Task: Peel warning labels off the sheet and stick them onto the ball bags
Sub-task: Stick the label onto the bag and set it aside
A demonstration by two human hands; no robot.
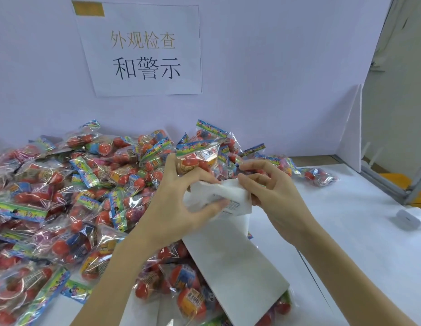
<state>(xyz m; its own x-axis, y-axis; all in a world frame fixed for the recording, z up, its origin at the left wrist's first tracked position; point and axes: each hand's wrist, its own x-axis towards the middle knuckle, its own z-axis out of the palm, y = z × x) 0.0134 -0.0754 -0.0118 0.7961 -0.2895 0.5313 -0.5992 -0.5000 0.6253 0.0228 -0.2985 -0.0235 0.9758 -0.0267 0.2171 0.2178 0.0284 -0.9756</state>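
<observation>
Ball bags point(52, 196): a deep heap of clear packets, each holding red balls under a bright printed header strip, covers the left and centre of the white table point(346, 231) and runs back to the wall.
Wall sign point(143, 50): a white paper notice with large Chinese characters hangs on the pale partition above the heap, a strip of yellow tape at its top left corner.
Left hand point(179, 203): raised over the heap at centre frame, thumb and forefinger curled round one held bag point(195, 156) that stands up above the pile, while the lower fingers pinch the crumpled top edge of the label sheet.
Label sheet point(230, 262): a long white strip of backing paper slants from the two hands down toward the near edge of the table, its lower end lying on top of several bags; small print shows on the folded upper part, too fine to read.
Right hand point(273, 194): just beside the left, fingers bent, its grip clamped on the upper right edge of the sheet; whether a single label is already lifted between the fingertips cannot be told.
Stray bag point(320, 176): one packet lies apart from the heap on the bare table at right.
White object point(411, 217): a small pale box-like item rests at the far right edge of the table, near a metal frame.
</observation>
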